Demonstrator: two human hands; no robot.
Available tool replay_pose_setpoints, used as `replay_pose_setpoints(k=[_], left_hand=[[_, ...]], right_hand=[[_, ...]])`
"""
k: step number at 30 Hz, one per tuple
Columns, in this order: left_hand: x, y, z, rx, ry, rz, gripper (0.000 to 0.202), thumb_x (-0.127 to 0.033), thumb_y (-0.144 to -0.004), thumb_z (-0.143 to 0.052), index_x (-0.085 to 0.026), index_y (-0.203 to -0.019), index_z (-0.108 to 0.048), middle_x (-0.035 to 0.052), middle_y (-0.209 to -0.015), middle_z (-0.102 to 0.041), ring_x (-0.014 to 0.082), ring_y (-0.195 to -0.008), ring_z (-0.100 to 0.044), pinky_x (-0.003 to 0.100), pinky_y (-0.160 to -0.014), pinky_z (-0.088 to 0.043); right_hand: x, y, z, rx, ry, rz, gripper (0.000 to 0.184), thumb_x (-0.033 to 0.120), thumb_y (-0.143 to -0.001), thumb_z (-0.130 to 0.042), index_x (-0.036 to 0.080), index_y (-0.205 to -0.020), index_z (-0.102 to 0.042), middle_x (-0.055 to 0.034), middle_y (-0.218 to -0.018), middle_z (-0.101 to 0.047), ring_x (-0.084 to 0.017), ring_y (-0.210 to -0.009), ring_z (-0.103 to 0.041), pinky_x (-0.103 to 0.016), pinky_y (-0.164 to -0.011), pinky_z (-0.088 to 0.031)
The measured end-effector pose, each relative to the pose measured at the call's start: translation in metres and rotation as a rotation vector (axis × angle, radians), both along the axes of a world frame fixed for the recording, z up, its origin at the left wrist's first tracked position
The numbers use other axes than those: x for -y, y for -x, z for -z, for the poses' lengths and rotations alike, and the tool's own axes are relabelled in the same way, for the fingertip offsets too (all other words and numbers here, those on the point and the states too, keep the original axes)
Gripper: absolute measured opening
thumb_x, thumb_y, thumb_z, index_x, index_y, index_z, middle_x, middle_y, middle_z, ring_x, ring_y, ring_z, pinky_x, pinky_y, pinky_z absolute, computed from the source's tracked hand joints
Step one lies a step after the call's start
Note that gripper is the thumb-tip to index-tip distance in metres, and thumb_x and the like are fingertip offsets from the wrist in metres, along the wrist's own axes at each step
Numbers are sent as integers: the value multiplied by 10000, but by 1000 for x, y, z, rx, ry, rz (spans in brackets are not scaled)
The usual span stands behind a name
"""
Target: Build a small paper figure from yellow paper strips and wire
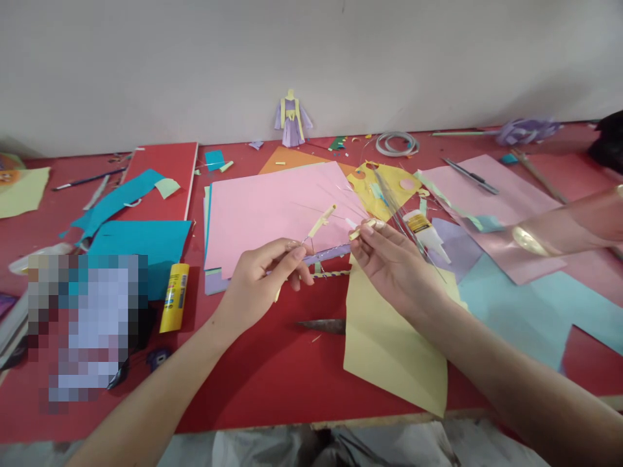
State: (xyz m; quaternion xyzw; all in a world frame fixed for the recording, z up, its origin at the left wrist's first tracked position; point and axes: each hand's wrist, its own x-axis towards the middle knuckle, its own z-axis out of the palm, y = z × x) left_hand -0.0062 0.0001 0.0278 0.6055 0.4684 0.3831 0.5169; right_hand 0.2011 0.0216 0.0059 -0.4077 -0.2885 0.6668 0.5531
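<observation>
My left hand (263, 279) pinches a thin wire stem (311, 235) that carries a small pale yellow paper piece at its upper end. My right hand (394, 263) pinches a small rolled yellow paper strip (364, 228) between thumb and forefinger, a short way right of the stem's tip. Both hands hover above the red table (272, 376), over the near edge of a large pink sheet (272, 207). A pale yellow sheet (389, 344) lies under my right wrist. Scissors (324, 326) lie on the table between my forearms.
A yellow glue stick (174, 297) lies left of my left hand, a small glue bottle (422, 228) right of my right. Teal, lilac, pink and light blue papers cover the table. A purple paper doll (291, 120) stands by the wall. Another person's forearm (569, 224) reaches in from the right.
</observation>
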Motion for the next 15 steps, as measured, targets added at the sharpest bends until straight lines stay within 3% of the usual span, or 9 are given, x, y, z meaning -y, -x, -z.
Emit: replay_pose_setpoints(k=[7,15], left_hand=[[-2,-1,0,1,-13,0,237,-338,-972,-502,-168,-946,-666,4,-720,-677,84,-584,-592,211,-610,-487],[-3,2,2,-7,0,-17,238,-347,-966,-509,-168,-961,-664,15,-722,-683,90,-576,-591,215,-605,-490]], right_hand=[[2,1,-1,32,2,-5,127,270,-749,-782,246,-752,-657,29,-862,-627,-100,-829,-627,-241,-902,-545],[3,2,-6,153,-105,-9,120,286,-791,-739,248,-754,-632,28,-845,-594,-112,-844,-616,-287,-918,-531]])
